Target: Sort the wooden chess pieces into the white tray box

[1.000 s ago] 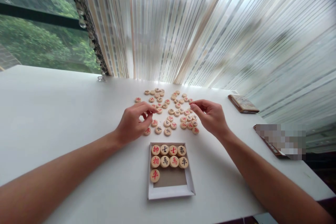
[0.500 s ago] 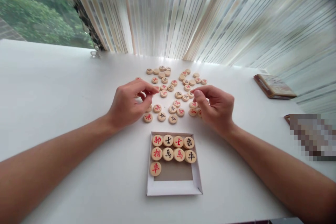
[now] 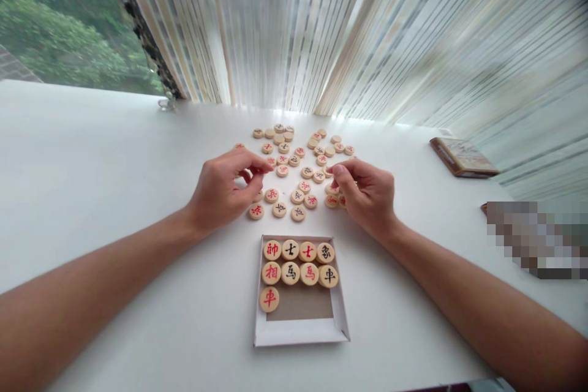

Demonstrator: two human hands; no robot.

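My left hand [image 3: 228,187] hovers over the left side of the loose xiangqi pieces, thumb and index finger apart. Its index fingertip is beside a red-marked piece [image 3: 271,162]; I see nothing held. On the right, my right hand [image 3: 367,190] has loosely curled fingers, with the fingertips partly over a pale piece [image 3: 326,170]. Whether they touch it is unclear, and nothing shows in the grasp. Several round wooden pieces with red or black characters lie scattered between and beyond the hands. Nearer me, a shallow white box [image 3: 298,332] holds two full rows and a red chariot piece [image 3: 269,299] below them.
The white table [image 3: 138,324] carries everything. To the right lie a brown-edged box [image 3: 465,158] and a blurred-out object [image 3: 535,239]. Striped string curtains [image 3: 275,30] hang behind the table, and a small clear object [image 3: 166,104] stands at the back left.
The view has shifted slightly, so most things appear a little lower and further left. My right hand has moved slightly left relative to the pieces. The box contents look the same.
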